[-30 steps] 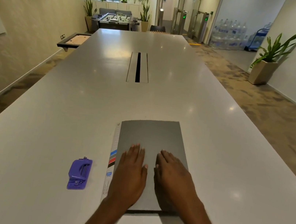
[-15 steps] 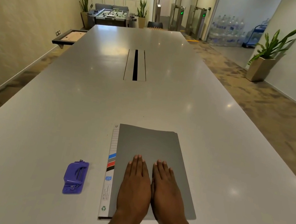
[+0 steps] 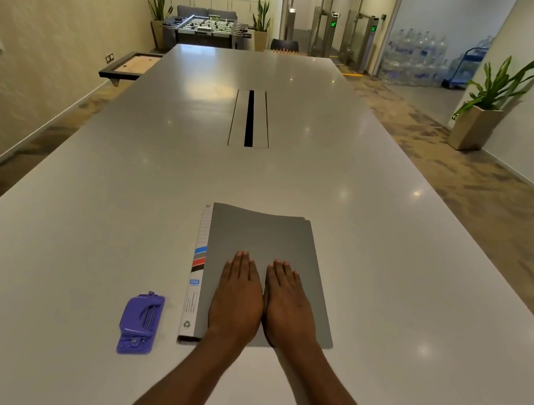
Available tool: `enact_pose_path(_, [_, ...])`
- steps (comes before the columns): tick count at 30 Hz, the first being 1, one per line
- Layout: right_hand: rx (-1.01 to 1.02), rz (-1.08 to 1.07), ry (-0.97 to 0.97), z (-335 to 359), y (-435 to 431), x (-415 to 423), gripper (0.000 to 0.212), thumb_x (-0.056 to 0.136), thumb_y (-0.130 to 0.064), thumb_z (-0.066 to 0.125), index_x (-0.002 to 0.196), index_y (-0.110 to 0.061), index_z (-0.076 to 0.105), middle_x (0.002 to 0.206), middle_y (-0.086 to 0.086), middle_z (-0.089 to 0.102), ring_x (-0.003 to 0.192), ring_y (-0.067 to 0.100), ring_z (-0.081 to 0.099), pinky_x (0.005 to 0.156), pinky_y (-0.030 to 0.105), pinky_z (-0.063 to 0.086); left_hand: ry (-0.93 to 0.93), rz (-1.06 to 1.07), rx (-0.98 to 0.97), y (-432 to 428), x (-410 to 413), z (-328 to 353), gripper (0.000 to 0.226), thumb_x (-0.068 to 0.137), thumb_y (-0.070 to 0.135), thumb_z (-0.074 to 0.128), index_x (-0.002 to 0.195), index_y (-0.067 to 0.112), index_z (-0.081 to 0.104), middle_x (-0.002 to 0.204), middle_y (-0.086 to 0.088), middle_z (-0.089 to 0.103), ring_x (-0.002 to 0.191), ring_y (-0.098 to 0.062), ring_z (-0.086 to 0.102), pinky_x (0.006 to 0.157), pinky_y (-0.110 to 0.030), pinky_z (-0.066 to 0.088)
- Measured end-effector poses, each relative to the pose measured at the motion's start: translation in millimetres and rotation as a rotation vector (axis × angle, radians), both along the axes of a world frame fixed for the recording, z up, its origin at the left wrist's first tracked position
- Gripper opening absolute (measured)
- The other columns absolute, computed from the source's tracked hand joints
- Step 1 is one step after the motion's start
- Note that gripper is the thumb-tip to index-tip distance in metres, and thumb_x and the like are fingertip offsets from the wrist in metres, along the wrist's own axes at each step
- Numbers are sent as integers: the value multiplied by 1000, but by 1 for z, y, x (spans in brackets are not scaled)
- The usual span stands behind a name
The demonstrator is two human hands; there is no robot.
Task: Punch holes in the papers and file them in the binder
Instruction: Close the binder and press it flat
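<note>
A grey binder (image 3: 264, 236) lies closed and flat on the white table (image 3: 387, 272), its white spine strip with coloured stripes on the left. My left hand (image 3: 237, 296) and my right hand (image 3: 290, 304) rest palm down side by side on the cover's near half, fingers straight and together, holding nothing. A purple hole punch (image 3: 139, 323) sits on the table to the left of the binder, apart from both hands. No loose papers show; a thin edge of sheets peeks at the binder's far right corner.
A cable slot (image 3: 251, 118) runs along the table's middle, well beyond the binder. Floor, potted plants (image 3: 489, 97) and a foosball table (image 3: 208, 29) lie past the table edges.
My hands drew together until they touch side by side and slid toward the binder's near edge. The view shifted slightly; the binder and punch stayed put.
</note>
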State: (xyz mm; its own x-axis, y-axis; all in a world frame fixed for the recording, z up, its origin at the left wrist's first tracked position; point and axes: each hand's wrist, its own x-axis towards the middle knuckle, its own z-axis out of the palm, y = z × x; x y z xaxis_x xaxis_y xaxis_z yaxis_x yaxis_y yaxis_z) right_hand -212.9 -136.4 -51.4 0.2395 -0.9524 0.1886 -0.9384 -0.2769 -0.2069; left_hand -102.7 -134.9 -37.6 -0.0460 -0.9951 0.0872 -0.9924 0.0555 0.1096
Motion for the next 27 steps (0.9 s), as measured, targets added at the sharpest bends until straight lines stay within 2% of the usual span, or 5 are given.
enact_pose_path(10, [-40,23,-30,4,-44,7,70,102,-17,49,161,0,15,170,17,14,159,28,10,128,37,1,13,6,24,-47,9,3,73,111,19,44,166,0,-1,176,-21,-5,164,-31,-5,129,-41,-9])
enact_pose_path(23, [-44,38,-18,5,-44,6,70,104,-17,47,162,-1,11,171,17,9,159,28,6,121,32,-8,86,-35,11,-56,16,1,70,111,19,40,166,1,0,176,-20,-5,164,-31,-5,134,-44,-1])
enact_pose_path(27, [-79,23,-84,7,-40,6,60,108,-14,36,161,0,11,171,17,10,159,27,7,118,29,-11,99,-68,-75,-59,24,6,66,111,14,36,165,-2,2,176,-22,-3,164,-31,-4,134,-43,-2])
